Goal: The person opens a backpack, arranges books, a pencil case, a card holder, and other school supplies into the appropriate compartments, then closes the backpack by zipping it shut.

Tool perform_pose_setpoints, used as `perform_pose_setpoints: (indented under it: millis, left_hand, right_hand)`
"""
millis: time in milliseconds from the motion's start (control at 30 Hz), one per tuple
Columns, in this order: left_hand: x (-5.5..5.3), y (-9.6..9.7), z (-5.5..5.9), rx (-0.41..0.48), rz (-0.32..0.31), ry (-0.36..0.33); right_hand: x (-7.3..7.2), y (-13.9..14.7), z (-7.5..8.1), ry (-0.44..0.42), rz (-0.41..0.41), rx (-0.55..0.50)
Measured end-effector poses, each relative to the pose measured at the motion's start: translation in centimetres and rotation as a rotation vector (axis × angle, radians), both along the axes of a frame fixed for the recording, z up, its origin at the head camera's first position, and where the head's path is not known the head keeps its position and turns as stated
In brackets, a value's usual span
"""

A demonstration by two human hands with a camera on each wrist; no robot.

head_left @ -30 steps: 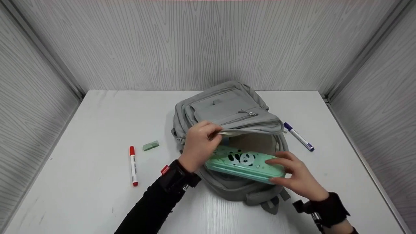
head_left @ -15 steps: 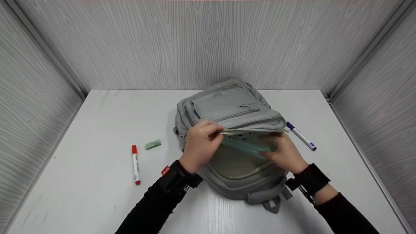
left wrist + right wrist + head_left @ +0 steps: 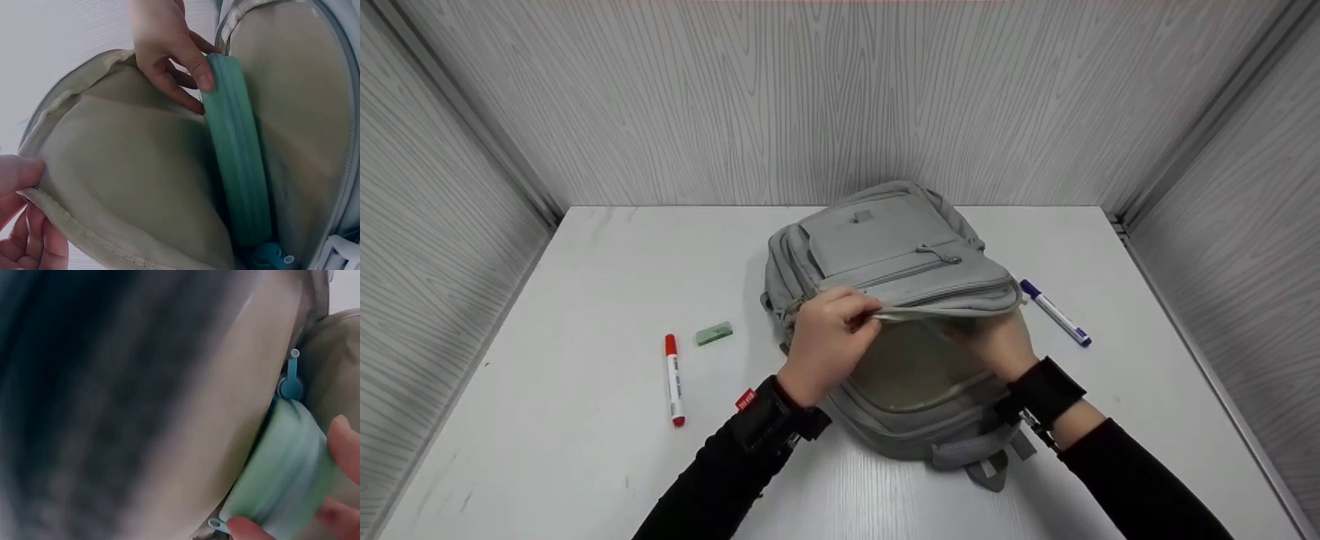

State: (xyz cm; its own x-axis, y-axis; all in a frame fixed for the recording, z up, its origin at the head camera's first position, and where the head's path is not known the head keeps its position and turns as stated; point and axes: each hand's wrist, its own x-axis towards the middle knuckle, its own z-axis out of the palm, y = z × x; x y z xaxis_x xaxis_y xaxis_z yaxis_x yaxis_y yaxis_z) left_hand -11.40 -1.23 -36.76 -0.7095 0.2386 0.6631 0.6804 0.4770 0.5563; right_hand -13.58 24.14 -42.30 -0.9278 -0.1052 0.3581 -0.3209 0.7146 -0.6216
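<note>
A grey backpack lies on the table with its main compartment unzipped. My left hand pinches the edge of the flap between thumb and fingers and lifts it. Inside the bag is my right hand, its fingers hidden under the flap in the head view. The left wrist view shows it gripping one end of a green pencil case, which lies lengthwise in the compartment. A blue piece with a small looped tab sits inside, at the case's far end.
Left of the bag lie a green eraser and a red-capped marker. A blue-capped marker rests to its right. Wood-grain panels enclose the white table at the back and sides.
My right hand has carried the pencil case from the bag's opening deep under the flap, out of the head view. My left hand stays on the flap edge, which now hangs slightly lower.
</note>
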Motion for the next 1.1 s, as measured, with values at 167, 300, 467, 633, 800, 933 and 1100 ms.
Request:
perform_pose_setpoints:
  millis: [167,300,467,633,800,933,1100]
  left_hand:
    - [0.2,0.1,-0.2,-0.007,-0.018,-0.021]
    - [0.5,-0.1,-0.7,-0.020,-0.042,-0.041]
    - [1.1,-0.3,-1.7,-0.050,-0.053,-0.033]
    - [2.0,-0.3,-3.3,-0.132,-0.072,0.012]
    - [2.9,-0.2,-5.6,-0.237,-0.109,0.058]
    - [3.3,0.0,-7.3,-0.289,-0.132,0.092]
    - [3.6,0.2,-9.2,-0.347,-0.138,0.164]
  right_hand:
    - [0.6,0.8,-0.1,-0.132,0.157,-0.085]
    - [1.6,1.4,-0.1,-0.204,0.231,-0.065]
    - [3.1,2.3,0.7,-0.239,0.220,0.046]
    - [5.4,2.9,1.7,-0.150,0.159,0.191]
    - [7.8,2.9,1.7,0.102,0.034,0.203]
    - [8.2,2.5,1.0,0.340,0.030,0.183]
    - [7.7,1.6,-0.6,0.346,0.150,0.307]
